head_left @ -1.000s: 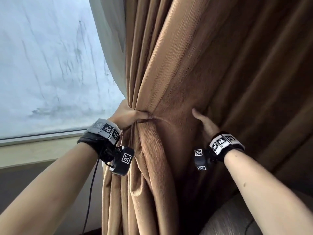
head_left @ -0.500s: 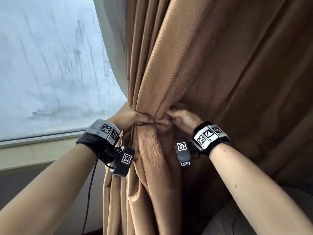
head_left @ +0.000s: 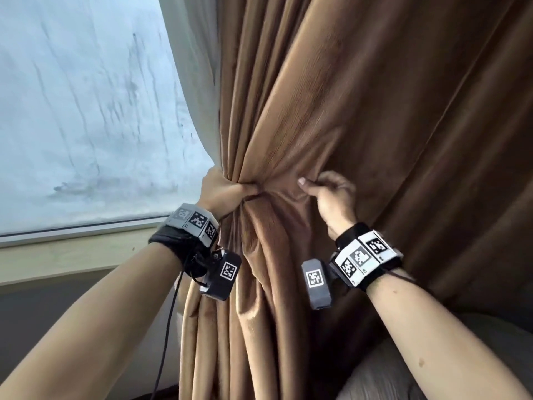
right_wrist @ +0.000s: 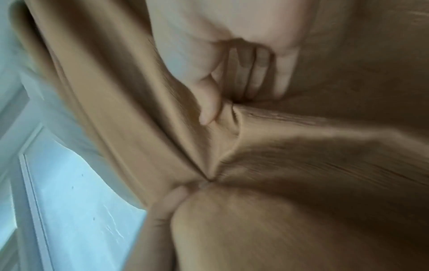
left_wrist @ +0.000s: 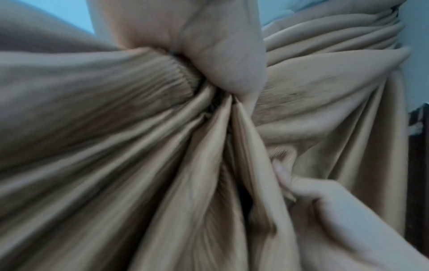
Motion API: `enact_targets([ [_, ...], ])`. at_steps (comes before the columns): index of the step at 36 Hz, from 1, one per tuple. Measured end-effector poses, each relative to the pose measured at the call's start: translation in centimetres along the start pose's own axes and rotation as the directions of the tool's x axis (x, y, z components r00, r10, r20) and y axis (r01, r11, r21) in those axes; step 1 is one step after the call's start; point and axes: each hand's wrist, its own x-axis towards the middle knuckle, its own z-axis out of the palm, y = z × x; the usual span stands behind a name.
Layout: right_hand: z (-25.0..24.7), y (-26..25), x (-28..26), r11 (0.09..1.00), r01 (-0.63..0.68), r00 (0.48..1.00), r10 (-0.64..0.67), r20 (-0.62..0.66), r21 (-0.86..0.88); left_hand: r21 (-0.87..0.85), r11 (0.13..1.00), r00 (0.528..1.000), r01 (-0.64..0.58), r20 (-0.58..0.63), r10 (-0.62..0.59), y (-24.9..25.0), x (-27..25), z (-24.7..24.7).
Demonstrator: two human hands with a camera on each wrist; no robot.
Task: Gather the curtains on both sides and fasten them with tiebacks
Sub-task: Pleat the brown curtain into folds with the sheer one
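The brown curtain point(head_left: 331, 96) hangs to the right of the window, its left part bunched into tight folds. My left hand point(head_left: 227, 192) grips that bunch at waist height, thumb across the front; the left wrist view shows the same grip point(left_wrist: 220, 55) on the pleats point(left_wrist: 139, 91). A hand's width to the right, my right hand point(head_left: 326, 189) has curled fingers and pinches a loose fold against the thumb. In the right wrist view the thumb point(right_wrist: 209, 102) and fingers dig into the cloth point(right_wrist: 301, 155). No tieback shows plainly.
Frosted window glass point(head_left: 86, 111) and a pale sill point(head_left: 72, 255) lie to the left. A pale lining edge point(head_left: 193, 82) runs beside the curtain. A black cable point(head_left: 170, 327) hangs from my left wrist. Grey upholstery point(head_left: 389, 370) sits at the lower right.
My right hand lay flat on the curtain, came in to meet the left hand at the bunch, then shifted back right and now pinches a fold. The left hand has kept its grip.
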Motion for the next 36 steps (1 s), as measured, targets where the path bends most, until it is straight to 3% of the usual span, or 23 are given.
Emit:
enact_targets([
  [5,0.5,-1.3,-2.7,0.999,-0.035,0.971,0.038,0.236,-0.017,0.051,0.999,0.997,0.001,-0.082,0.003,0.4,-1.4,2.0],
  [11,1.3,-1.0,-4.6,0.976,0.131,0.985,-0.108,0.137,-0.174,0.096,0.995,0.999,-0.038,-0.010,0.040,0.4,-3.0,3.5],
  [16,1.3,-1.0,-4.5,0.974,0.054,0.989,-0.022,0.144,-0.218,0.005,0.993,0.970,-0.116,0.214,0.113,0.2,-3.4,3.7],
  [22,0.2,-2.9,-4.4,0.966,-0.039,0.926,0.131,0.354,-0.255,0.169,0.978,0.991,-0.126,-0.031,0.133,0.7,-3.9,4.5],
  [25,-0.3,-3.7,-4.9,0.913,0.044,0.930,0.111,0.349,-0.407,0.231,0.965,0.991,-0.121,-0.019,0.129,0.9,-3.7,5.2],
  [28,-0.1,-3.9,-5.0,0.863,0.102,0.960,0.045,0.276,-0.495,0.139,0.974,0.983,-0.179,0.076,0.170,0.9,-3.5,5.6],
  [31,0.2,-3.4,-4.5,0.858,0.039,0.985,0.053,0.165,-0.513,-0.053,0.985,0.920,-0.163,0.353,0.172,0.9,-3.6,6.0],
  [34,-0.3,-3.1,-4.0,0.854,-0.127,0.973,0.205,0.103,-0.505,-0.153,0.988,0.803,-0.002,0.589,0.093,1.8,-3.8,5.8],
  [36,-1.0,-3.0,-3.8,0.877,-0.189,0.970,0.236,0.053,-0.442,-0.260,0.963,0.718,0.078,0.685,0.127,2.4,-3.8,5.6],
])
